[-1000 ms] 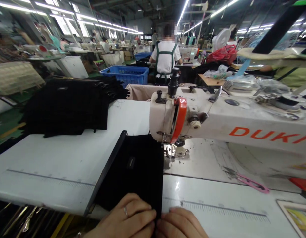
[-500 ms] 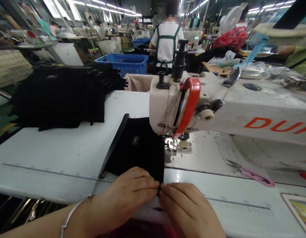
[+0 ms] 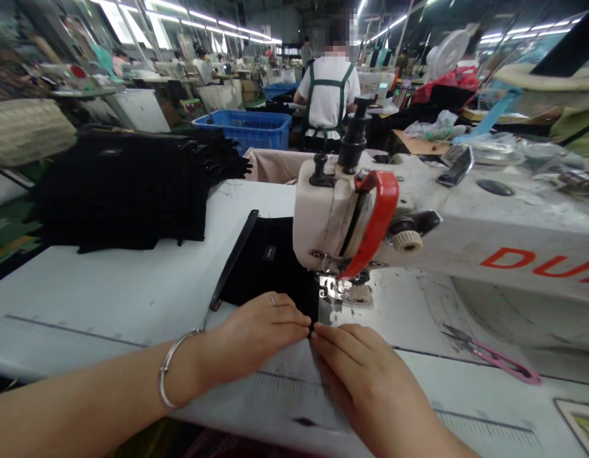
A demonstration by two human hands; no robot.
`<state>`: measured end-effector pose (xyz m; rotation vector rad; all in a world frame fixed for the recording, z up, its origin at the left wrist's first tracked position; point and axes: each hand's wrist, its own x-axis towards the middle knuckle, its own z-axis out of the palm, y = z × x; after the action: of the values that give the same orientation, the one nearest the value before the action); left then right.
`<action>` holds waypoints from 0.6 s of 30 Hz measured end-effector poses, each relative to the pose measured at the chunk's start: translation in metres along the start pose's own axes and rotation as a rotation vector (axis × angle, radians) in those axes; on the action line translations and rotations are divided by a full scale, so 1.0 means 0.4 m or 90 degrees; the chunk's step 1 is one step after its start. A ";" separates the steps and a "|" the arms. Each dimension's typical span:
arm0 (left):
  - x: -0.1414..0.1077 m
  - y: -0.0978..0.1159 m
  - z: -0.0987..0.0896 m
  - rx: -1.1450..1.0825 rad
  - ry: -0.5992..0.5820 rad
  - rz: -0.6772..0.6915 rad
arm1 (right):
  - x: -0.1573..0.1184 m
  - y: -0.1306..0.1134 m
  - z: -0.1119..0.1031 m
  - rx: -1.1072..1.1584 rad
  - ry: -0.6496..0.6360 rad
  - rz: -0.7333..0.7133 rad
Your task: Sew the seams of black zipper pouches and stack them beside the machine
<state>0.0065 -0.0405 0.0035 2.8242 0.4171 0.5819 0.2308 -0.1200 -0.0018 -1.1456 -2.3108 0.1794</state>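
A black fabric piece (image 3: 256, 273) with a small label lies flat on the white table, its right edge running beside the presser foot (image 3: 345, 289) of the sewing machine (image 3: 318, 210). Along its left side is a dark strip (image 3: 235, 257). My left hand (image 3: 266, 337), closed, pinches the near right corner of the fabric. Opposite it, my right hand (image 3: 366, 369) has its fingers pressed together at the same corner, the fingertips of both hands almost touching. What lies under the fingers is hidden.
A stack of black fabric pieces (image 3: 123, 191) rests at the table's left. Pink-handled thread snips (image 3: 495, 356) lie right of the needle area. Beyond the table stand a blue basket (image 3: 247, 130) and a person in a white shirt (image 3: 329, 95), back turned.
Both hands have moved forward, away from me, with the fabric's near corner. The fabric has slid further along beside the presser foot. The view has also shifted slightly.
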 end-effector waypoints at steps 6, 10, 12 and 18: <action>0.021 -0.052 0.007 0.037 0.000 0.018 | 0.048 0.050 -0.021 0.010 -0.054 -0.009; 0.032 -0.085 0.011 0.052 -0.010 -0.004 | 0.067 0.081 -0.023 0.008 -0.082 0.006; 0.042 -0.098 0.010 0.055 -0.010 -0.007 | 0.069 0.090 -0.018 0.006 -0.074 0.007; 0.084 -0.130 0.005 0.091 0.000 -0.049 | 0.066 0.100 0.006 -0.012 -0.011 0.002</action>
<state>0.0252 0.0184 -0.0008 2.9276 0.5878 0.5583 0.2446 -0.0742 -0.0066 -1.1613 -2.3303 0.1687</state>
